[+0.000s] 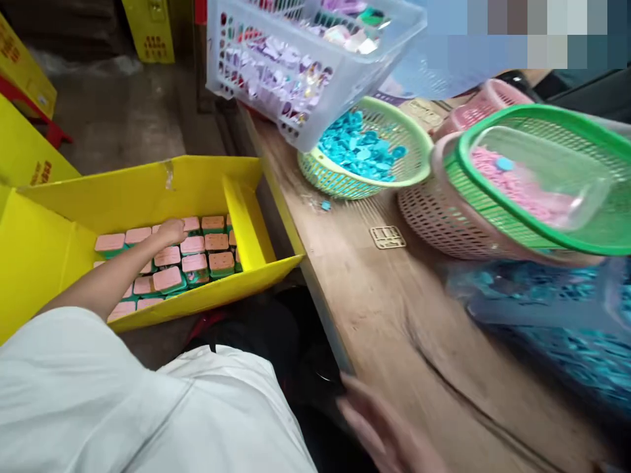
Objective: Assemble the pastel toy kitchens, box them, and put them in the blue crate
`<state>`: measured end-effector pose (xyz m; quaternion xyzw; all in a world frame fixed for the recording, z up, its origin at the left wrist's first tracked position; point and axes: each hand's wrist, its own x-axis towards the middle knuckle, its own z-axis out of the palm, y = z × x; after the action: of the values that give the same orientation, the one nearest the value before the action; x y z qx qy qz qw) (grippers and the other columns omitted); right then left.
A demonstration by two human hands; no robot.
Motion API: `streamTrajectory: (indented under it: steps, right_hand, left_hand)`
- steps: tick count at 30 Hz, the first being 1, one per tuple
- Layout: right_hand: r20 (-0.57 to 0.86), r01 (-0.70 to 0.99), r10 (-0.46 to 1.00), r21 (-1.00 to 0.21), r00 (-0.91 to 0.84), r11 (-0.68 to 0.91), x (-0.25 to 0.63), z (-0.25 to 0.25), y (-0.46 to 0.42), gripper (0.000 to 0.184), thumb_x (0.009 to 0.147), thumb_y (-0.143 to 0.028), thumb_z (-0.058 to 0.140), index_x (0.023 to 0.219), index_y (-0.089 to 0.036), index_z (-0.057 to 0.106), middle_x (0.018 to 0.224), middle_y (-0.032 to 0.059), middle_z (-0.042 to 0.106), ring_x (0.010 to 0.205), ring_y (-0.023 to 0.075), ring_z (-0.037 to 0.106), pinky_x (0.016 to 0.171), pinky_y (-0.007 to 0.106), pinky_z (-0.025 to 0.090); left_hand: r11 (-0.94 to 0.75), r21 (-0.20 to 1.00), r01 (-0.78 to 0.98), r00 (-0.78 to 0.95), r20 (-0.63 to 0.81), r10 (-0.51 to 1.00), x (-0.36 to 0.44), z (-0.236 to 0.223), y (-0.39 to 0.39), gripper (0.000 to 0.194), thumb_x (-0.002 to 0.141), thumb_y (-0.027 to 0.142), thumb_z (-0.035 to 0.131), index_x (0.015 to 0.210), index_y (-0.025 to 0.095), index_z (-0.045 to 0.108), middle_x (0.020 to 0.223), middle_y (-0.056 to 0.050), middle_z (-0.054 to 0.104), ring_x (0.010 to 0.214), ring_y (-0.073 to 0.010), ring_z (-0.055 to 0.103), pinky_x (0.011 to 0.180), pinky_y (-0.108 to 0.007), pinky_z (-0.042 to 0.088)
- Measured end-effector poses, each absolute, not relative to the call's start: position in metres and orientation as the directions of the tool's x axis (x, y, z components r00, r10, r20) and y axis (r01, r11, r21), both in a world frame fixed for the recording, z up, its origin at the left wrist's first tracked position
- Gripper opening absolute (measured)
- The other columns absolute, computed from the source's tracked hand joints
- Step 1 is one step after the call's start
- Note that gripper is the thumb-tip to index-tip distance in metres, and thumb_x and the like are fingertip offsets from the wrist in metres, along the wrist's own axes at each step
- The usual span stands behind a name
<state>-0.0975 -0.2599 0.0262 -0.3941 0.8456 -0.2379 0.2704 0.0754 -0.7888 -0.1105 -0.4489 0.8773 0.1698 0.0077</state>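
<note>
My left hand [172, 232] reaches down into a yellow carton [148, 181], over rows of small pink-topped boxes [192, 245] with green lower parts. Its fingers are curled at the box tops in the back row. Whatever is under them is hidden. Some boxes toward the right have more orange tops [217, 242]. My right hand [382, 424], blurred, is by the near edge of the wooden table [355, 289]. Its fingers are stretched out and nothing shows in them.
A white crate [276, 79] of purple pieces overhangs a light-green basket [414, 141] of blue pieces. Farther right are a green basket [537, 246], a pink basket [444, 217] and a bag of blue pieces [566, 328]. A small flat frame [388, 237] lies on the table.
</note>
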Motion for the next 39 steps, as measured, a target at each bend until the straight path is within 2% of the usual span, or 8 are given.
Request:
streamTrajectory:
  steps: [6,9,11,14,20,28,34,39]
  right_hand:
    - [-0.254,-0.591,-0.967,-0.785,0.030,0.188,-0.083,0.078,-0.577,0.037,0.096,-0.049,0.059,0.124,-0.027,0.069,0.091,0.0023,0.074,0.088,0.0215,0.075,0.090,0.040,0.062]
    - [-0.406,-0.377,-0.902,-0.866,0.147,0.328,-0.049,0.028,-0.707,0.028,0.099,-0.039,0.063,0.117,-0.018,0.068,0.092,0.0024,0.074,0.080,0.0161,0.073,0.079,0.034,0.062]
    - [-0.493,-0.402,-0.870,-0.793,-0.018,0.457,-0.032,-0.025,-0.746,0.027,0.105,-0.035,0.053,0.125,-0.020,0.064,0.109,0.0036,0.075,0.090,0.0145,0.073,0.079,0.028,0.062]
    - [-0.552,-0.480,-0.821,-0.687,-0.144,0.546,-0.029,-0.101,-0.740,0.031,0.104,-0.025,0.052,0.134,-0.016,0.059,0.140,0.0117,0.064,0.122,0.0184,0.066,0.099,0.030,0.056]
    - [-0.666,-0.562,-0.670,-0.433,-0.327,0.705,-0.053,-0.175,-0.685,0.057,0.075,-0.011,0.084,0.127,-0.010,0.062,0.148,0.0215,0.055,0.142,0.0348,0.047,0.116,0.048,0.043]
    - [-0.548,-0.512,-0.605,-0.334,-0.577,0.791,-0.072,-0.172,-0.698,0.056,0.096,-0.027,0.056,0.149,-0.013,0.044,0.161,0.0224,0.032,0.150,0.0388,0.033,0.117,0.054,0.041]
    - [-0.517,-0.585,-0.722,-0.435,-0.460,0.684,-0.124,-0.142,-0.686,0.038,0.091,-0.023,0.064,0.128,-0.016,0.066,0.143,0.0171,0.056,0.130,0.0337,0.056,0.116,0.047,0.043]
    - [-0.459,-0.533,-0.663,-0.395,-0.591,0.748,-0.145,-0.142,-0.683,0.047,0.098,-0.019,0.041,0.142,-0.007,0.054,0.152,0.0236,0.049,0.141,0.0318,0.050,0.120,0.042,0.038]
  left_hand:
    - [0.479,0.246,-0.843,-0.534,-0.267,-0.802,0.088,-0.189,-0.710,0.038,0.101,0.029,0.051,0.128,0.005,0.063,0.137,-0.022,0.060,0.129,-0.0334,0.053,0.107,-0.046,0.047]
    - [0.450,0.223,-0.865,-0.500,-0.308,-0.809,0.109,-0.210,-0.669,0.047,0.098,0.022,0.048,0.142,0.009,0.054,0.159,-0.019,0.043,0.146,-0.0363,0.037,0.115,-0.049,0.041]
    - [0.427,0.188,-0.884,-0.467,-0.359,-0.808,0.135,-0.221,-0.661,0.056,0.095,0.023,0.052,0.150,0.010,0.047,0.166,-0.018,0.032,0.152,-0.0384,0.027,0.118,-0.051,0.037]
    - [0.404,0.118,-0.907,-0.410,-0.464,-0.785,0.178,-0.233,-0.673,0.079,0.087,0.029,0.065,0.157,0.008,0.034,0.167,-0.023,0.027,0.153,-0.0444,0.024,0.119,-0.056,0.034]
    - [0.504,0.081,-0.860,-0.441,-0.614,-0.654,0.205,-0.253,-0.719,0.096,0.076,0.027,0.078,0.158,0.009,0.031,0.160,-0.025,0.039,0.144,-0.0425,0.037,0.117,-0.051,0.034]
    - [0.480,0.049,-0.876,-0.407,-0.611,-0.680,0.190,-0.277,-0.715,0.092,0.085,0.027,0.070,0.159,0.003,0.021,0.155,-0.028,0.040,0.137,-0.0420,0.041,0.113,-0.050,0.035]
    - [0.494,0.127,-0.860,-0.464,-0.594,-0.657,0.208,-0.279,-0.717,0.096,0.086,0.042,0.072,0.161,0.008,0.022,0.161,-0.022,0.038,0.144,-0.0365,0.035,0.119,-0.045,0.030]
    - [0.554,0.178,-0.813,-0.541,-0.581,-0.608,0.226,-0.274,-0.727,0.109,0.081,0.055,0.076,0.164,0.011,0.020,0.164,-0.019,0.035,0.147,-0.0367,0.033,0.123,-0.044,0.026]
